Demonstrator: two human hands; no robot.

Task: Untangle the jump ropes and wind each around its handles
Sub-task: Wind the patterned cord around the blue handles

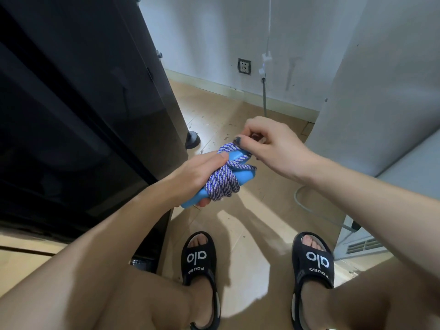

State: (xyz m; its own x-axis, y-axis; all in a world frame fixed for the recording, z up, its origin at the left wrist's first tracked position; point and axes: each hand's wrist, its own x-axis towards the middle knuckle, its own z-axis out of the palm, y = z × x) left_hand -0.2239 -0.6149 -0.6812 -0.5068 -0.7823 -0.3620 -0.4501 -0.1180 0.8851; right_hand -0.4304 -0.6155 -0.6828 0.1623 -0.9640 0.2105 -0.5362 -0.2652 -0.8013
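Standing on tan floor (250,210), white wall (202,32), black cabinet (71,91)

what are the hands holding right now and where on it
The left hand grips the blue handles of a jump rope around their middle, over the wound purple-white cord. The right hand pinches the cord at the handles' far end.

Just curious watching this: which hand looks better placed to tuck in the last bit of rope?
Probably the right hand: its fingertips pinch the rope at the bundle's top, while the left hand clamps the blue handles.
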